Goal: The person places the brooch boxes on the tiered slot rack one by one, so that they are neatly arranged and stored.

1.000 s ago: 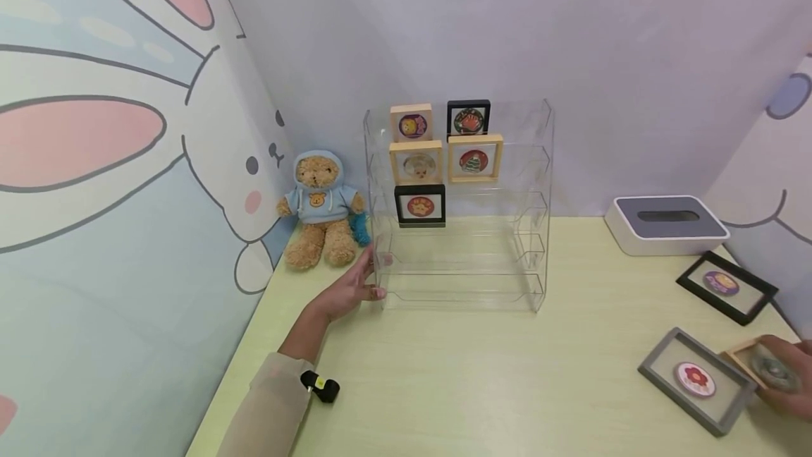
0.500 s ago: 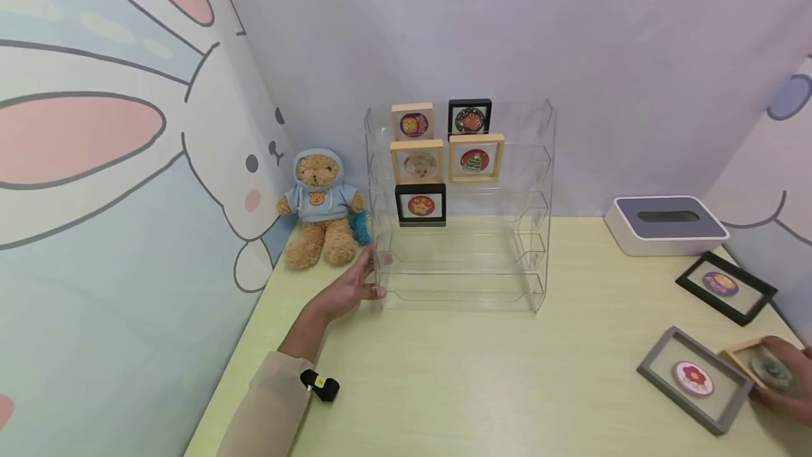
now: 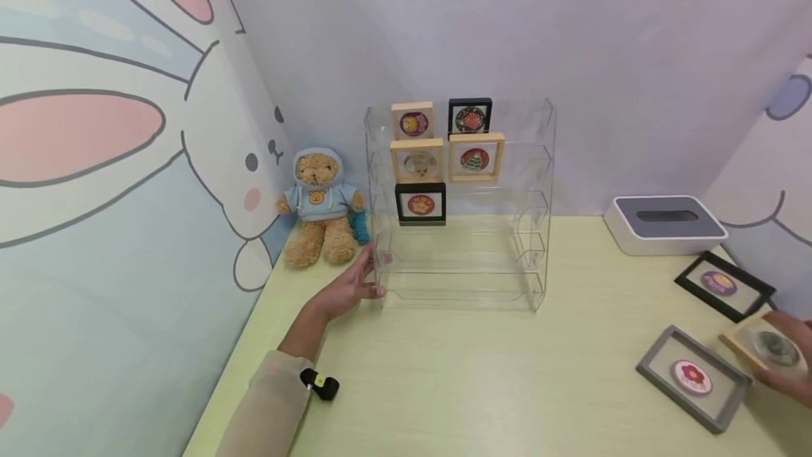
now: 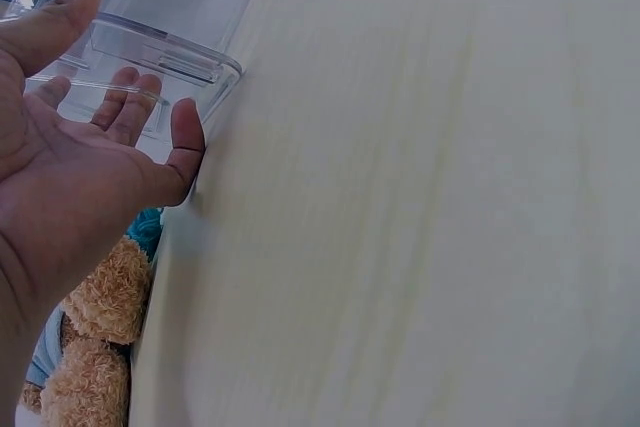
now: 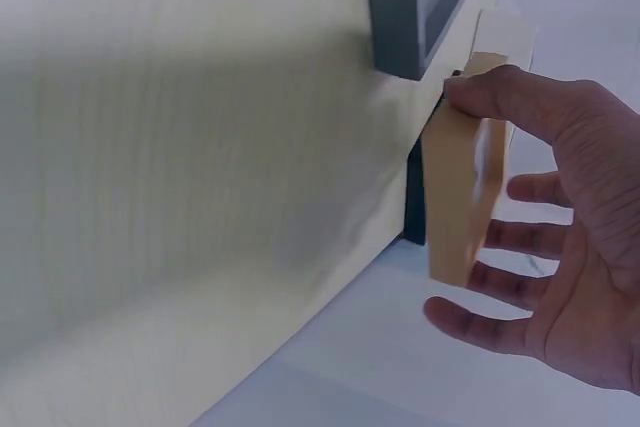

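Observation:
My left hand (image 3: 345,293) rests against the lower left side of a clear acrylic rack (image 3: 463,297), fingers spread. In the left wrist view the open palm of that hand (image 4: 90,162) shows, its fingertips by the rack's clear edge (image 4: 225,62). My right hand (image 3: 789,358) grips a light wooden picture frame (image 3: 739,344) with a round grey-green piece inside. Seen from the right wrist, the thumb of the right hand (image 5: 590,207) presses one edge of the wooden frame (image 5: 450,197), with fingers on the far side. Small framed badges stand on the upper tiers, including a black frame (image 3: 421,223).
A grey frame (image 3: 656,397) with a flower badge and a black frame (image 3: 700,293) lie on the table (image 3: 482,386) at right. Behind them stands a white and grey tissue box (image 3: 672,231). A teddy bear (image 3: 320,199) sits left of the rack.
My right hand has lifted the wooden frame up from beside the grey frame, towards the black one. My left hand has stayed at the rack.

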`<state>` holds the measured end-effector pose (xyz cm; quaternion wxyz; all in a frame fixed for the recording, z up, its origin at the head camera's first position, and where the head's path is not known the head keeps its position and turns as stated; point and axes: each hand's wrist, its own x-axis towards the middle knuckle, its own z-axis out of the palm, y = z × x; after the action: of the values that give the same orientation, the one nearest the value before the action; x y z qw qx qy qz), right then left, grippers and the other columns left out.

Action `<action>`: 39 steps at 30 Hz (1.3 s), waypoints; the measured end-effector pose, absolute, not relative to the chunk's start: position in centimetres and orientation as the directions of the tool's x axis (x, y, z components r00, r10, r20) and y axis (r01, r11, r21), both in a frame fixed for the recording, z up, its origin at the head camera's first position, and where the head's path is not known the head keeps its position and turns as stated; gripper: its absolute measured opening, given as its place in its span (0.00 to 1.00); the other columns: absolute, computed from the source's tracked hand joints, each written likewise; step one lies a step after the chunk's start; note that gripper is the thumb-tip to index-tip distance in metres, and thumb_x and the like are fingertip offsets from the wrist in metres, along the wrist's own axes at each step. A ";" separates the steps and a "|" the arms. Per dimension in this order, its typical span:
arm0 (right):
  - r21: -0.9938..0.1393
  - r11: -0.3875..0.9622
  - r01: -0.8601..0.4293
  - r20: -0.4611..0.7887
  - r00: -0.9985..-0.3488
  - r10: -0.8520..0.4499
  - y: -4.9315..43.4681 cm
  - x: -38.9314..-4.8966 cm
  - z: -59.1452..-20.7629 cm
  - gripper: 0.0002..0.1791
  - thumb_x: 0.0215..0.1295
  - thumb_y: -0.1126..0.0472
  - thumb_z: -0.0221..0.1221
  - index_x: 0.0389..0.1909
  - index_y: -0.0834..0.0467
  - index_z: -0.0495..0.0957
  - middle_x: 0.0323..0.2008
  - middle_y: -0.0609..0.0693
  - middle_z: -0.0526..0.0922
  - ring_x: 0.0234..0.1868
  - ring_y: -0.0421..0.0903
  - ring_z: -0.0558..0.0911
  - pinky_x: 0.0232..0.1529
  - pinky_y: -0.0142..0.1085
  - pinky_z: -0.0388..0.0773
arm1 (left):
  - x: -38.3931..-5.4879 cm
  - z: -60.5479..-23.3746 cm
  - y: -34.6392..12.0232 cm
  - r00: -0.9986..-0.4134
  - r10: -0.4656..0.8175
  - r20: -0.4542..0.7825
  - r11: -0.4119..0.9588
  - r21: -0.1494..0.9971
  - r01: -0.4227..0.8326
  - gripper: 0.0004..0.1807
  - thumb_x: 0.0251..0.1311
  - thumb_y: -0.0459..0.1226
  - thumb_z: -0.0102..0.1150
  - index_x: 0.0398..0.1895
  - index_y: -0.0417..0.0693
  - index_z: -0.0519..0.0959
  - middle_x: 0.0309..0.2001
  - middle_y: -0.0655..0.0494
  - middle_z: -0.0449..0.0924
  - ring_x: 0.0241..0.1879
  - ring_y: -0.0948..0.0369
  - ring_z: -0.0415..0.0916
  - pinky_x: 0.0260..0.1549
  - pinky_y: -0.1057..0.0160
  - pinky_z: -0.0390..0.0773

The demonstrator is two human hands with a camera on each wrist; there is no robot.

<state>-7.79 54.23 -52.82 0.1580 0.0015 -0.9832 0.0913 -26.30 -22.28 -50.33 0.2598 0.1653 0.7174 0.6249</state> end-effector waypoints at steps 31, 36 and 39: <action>0.104 0.822 -0.559 0.711 -0.536 -0.455 35.3 -17.4 -38.3 0.53 0.78 0.23 0.37 0.79 0.65 0.69 0.65 0.72 0.75 0.61 0.77 0.70 0.54 0.72 0.61 | -26.4 -50.4 -22.4 -0.800 0.586 -0.131 0.147 0.988 -0.054 0.64 0.73 0.32 0.66 0.92 0.78 0.30 0.92 0.50 0.40 0.92 0.46 0.31 0.84 0.29 0.40; 0.130 0.768 -0.627 0.732 -0.462 -0.501 32.6 -19.0 -37.5 0.47 0.80 0.30 0.44 0.79 0.65 0.70 0.68 0.72 0.76 0.63 0.76 0.71 0.54 0.73 0.60 | -26.4 -50.6 -22.5 -0.799 0.591 -0.110 0.135 0.990 -0.036 0.64 0.73 0.33 0.68 0.92 0.76 0.31 0.91 0.49 0.44 0.92 0.46 0.32 0.84 0.29 0.41; 0.133 0.762 -0.633 0.708 -0.477 -0.520 31.0 -19.7 -37.1 0.43 0.75 0.40 0.57 0.81 0.63 0.68 0.71 0.70 0.75 0.66 0.77 0.69 0.54 0.75 0.59 | -26.3 -50.5 -22.4 -0.799 0.592 -0.102 0.132 0.991 -0.028 0.64 0.73 0.33 0.68 0.92 0.75 0.31 0.91 0.48 0.45 0.92 0.45 0.33 0.84 0.29 0.42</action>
<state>-19.72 31.04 -37.06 0.3847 0.3368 -0.8563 0.0734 -26.31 -22.45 -50.54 0.2470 0.1983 0.7107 0.6282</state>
